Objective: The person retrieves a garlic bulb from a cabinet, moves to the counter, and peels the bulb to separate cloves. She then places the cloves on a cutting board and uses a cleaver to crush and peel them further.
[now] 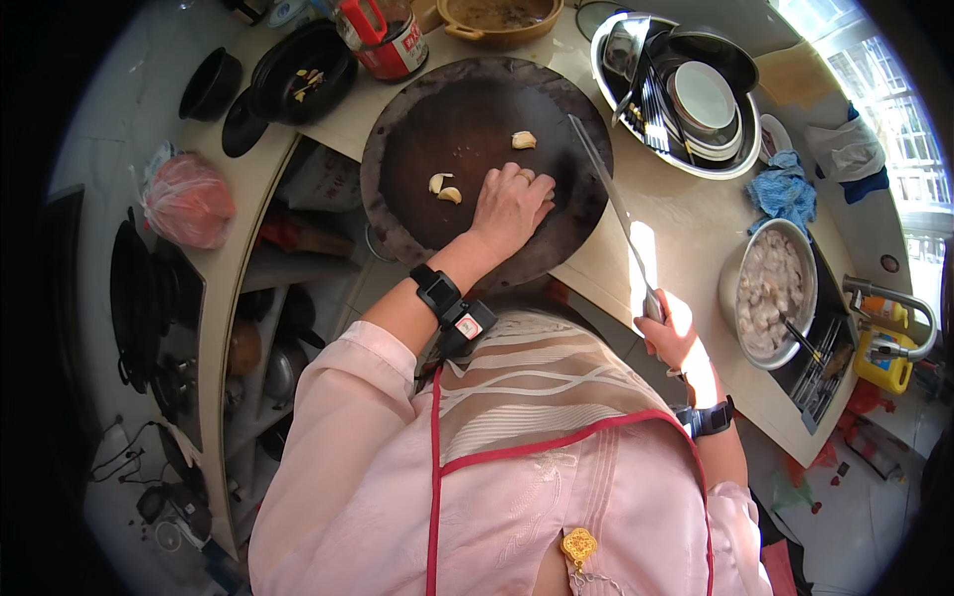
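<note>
A round, dark cutting board (452, 119) lies on the counter in front of me. My left hand (514, 209) rests on its right part, fingers curled down around what looks like a garlic clove, mostly hidden under the fingertips. One garlic clove (524, 140) lies just beyond that hand, and two more pieces of garlic (449, 195) lie to its left. My right hand (671, 328) is closed round the handle of a kitchen knife (618, 207). The knife's long blade points away from me, and its tip reaches over the board's right edge.
Bowls and utensils fill a large metal basin (740, 164) at the back right. A metal bowl of pale chunks (728, 288) stands by the sink tap (929, 328). At the back left are a black pan (328, 84), a red-lidded jar (393, 60) and a red-filled plastic bag (189, 204).
</note>
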The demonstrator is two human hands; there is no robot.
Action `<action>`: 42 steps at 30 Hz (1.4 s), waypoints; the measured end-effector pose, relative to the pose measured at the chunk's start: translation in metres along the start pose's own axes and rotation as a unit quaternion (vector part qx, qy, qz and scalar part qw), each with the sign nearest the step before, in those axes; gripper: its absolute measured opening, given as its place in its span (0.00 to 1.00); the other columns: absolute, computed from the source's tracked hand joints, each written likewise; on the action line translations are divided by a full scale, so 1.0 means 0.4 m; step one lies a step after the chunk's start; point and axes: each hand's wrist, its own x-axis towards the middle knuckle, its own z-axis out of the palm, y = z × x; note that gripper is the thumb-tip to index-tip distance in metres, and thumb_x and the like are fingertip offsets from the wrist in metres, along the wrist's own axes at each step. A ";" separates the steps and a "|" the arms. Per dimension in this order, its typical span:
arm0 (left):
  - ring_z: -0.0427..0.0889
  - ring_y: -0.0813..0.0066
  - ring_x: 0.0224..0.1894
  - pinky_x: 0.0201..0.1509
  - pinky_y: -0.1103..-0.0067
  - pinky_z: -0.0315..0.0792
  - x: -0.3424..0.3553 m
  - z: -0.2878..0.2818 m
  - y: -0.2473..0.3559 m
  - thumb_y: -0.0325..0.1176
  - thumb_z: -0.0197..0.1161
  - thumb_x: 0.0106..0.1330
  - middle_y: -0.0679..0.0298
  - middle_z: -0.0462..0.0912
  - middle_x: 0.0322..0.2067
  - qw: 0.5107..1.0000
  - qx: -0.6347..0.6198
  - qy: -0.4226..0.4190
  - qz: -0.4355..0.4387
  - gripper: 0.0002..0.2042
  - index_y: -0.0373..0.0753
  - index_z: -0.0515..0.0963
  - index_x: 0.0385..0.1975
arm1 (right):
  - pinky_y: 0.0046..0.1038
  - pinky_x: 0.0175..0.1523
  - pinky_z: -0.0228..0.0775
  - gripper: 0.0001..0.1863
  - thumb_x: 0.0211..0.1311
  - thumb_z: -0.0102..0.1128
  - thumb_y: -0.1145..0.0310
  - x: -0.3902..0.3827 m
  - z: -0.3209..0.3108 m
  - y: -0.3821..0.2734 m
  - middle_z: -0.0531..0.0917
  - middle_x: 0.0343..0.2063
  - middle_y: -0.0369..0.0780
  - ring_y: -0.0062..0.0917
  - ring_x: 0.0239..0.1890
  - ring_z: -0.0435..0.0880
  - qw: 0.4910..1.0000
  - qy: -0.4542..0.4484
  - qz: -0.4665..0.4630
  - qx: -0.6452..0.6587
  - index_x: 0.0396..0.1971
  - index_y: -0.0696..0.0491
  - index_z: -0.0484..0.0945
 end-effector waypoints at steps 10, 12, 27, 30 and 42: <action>0.68 0.60 0.53 0.55 0.65 0.61 -0.045 -0.180 -0.166 0.35 0.63 0.57 0.66 0.77 0.41 0.994 0.032 0.055 -0.087 0.09 0.44 0.79 0.36 | 0.22 0.21 0.62 0.12 0.49 0.55 0.73 0.006 -0.002 0.066 0.71 0.16 0.33 0.14 0.16 0.68 0.999 0.023 0.002 -0.043 0.36 0.58 0.72; 0.66 0.58 0.55 0.55 0.63 0.60 -0.100 -0.193 -0.155 0.32 0.64 0.54 0.65 0.76 0.42 0.994 0.072 0.038 -0.066 0.08 0.43 0.79 0.34 | 0.22 0.22 0.62 0.14 0.48 0.55 0.73 0.009 -0.004 0.073 0.70 0.16 0.33 0.15 0.16 0.67 0.999 0.017 -0.008 -0.035 0.37 0.59 0.72; 0.74 0.58 0.40 0.45 0.68 0.69 0.015 0.007 0.006 0.27 0.63 0.55 0.59 0.75 0.34 0.989 -0.137 0.037 0.047 0.07 0.36 0.73 0.30 | 0.24 0.23 0.64 0.08 0.50 0.55 0.72 -0.023 0.000 0.056 0.70 0.17 0.34 0.16 0.17 0.69 0.998 0.050 0.008 -0.033 0.30 0.57 0.71; 0.74 0.57 0.40 0.45 0.67 0.70 0.069 0.013 -0.042 0.27 0.62 0.56 0.58 0.76 0.33 0.994 -0.088 0.066 0.013 0.05 0.37 0.73 0.30 | 0.23 0.22 0.64 0.07 0.50 0.55 0.72 -0.028 0.004 0.057 0.71 0.18 0.33 0.16 0.16 0.69 0.997 0.058 0.007 -0.045 0.30 0.57 0.71; 0.73 0.59 0.41 0.47 0.69 0.68 -0.033 -0.027 0.011 0.32 0.63 0.58 0.59 0.77 0.35 0.989 -0.133 0.053 -0.040 0.09 0.36 0.77 0.36 | 0.30 0.28 0.68 0.13 0.46 0.56 0.76 0.021 0.007 0.096 0.71 0.17 0.44 0.30 0.20 0.74 0.975 0.086 -0.116 -0.169 0.36 0.58 0.72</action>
